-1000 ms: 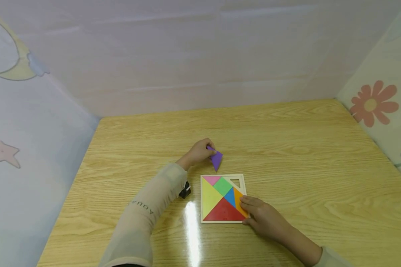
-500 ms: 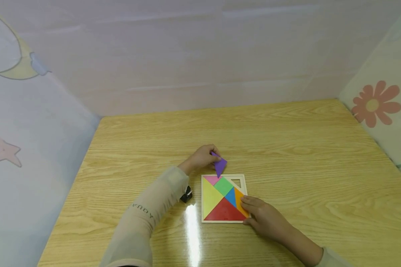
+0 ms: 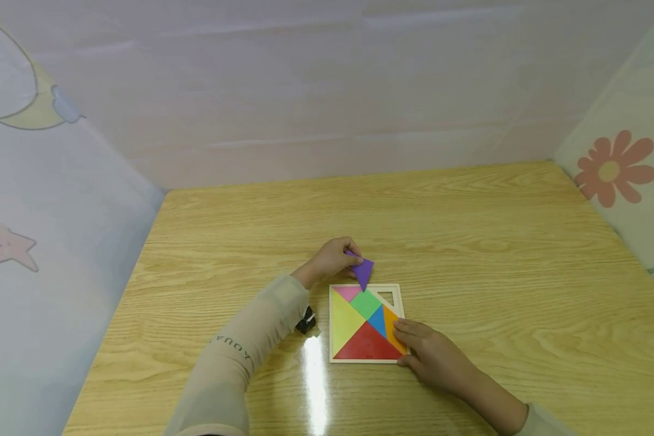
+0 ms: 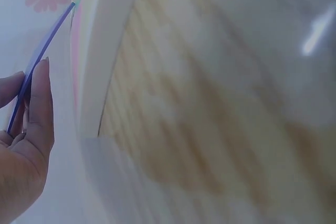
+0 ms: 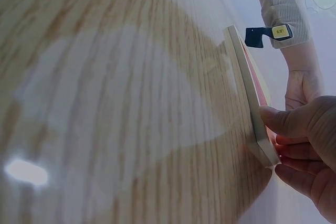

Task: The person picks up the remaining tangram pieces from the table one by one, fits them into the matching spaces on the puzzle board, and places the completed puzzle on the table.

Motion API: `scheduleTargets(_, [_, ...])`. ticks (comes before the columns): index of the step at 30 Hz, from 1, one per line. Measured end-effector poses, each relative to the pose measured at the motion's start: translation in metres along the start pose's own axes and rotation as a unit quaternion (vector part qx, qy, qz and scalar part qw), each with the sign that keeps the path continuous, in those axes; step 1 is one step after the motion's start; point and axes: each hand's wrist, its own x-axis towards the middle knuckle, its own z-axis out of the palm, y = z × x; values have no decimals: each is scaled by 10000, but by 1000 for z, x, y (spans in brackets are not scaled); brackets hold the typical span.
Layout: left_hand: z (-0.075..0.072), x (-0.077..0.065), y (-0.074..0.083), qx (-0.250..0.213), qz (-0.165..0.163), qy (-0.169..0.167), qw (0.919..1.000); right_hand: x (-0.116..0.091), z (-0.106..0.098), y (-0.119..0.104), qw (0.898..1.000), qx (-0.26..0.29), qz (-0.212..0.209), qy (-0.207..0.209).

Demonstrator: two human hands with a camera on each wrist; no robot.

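Observation:
My left hand point(image 3: 333, 258) pinches a purple triangular tangram piece point(image 3: 364, 272) between thumb and fingers. The piece is tilted, and its lower point overlaps the far edge of the tangram tray point(image 3: 331, 324) in the head view. In the left wrist view the purple piece point(image 4: 46, 40) shows edge-on, its tip at the tray. Set in the tray are pink, yellow, green point(image 3: 366, 304), blue, orange and red point(image 3: 369, 345) pieces. At the tray's far right corner is a bare triangular recess with a cut-out. My right hand point(image 3: 435, 356) holds the tray's near right corner, fingers over the orange piece point(image 3: 393, 333).
A wood-grain table point(image 3: 496, 260) lies under everything, with pale printed cloth walls behind and at both sides. A small black device point(image 3: 306, 321) is at the left wrist, beside the tray. Bright glare marks the table in front.
My left hand has brought the purple piece toward me and to the right, from beyond the tray to over its far edge. The right hand stays at the tray.

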Motion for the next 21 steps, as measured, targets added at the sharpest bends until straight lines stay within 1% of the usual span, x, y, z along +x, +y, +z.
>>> scheduleTargets(7, [3,-2,2,-228,-96,-26,9997,0,1,1,10000,10,-62,44])
scheduleTargets(12, [4,-3,1,-387,-57,-57,9992,0,1,2,9999,-25,-95,53])
scheduleTargets(21, [6,-6,3,-390,-33,-228,9990,0,2,2,10000,-47,-13,-51])
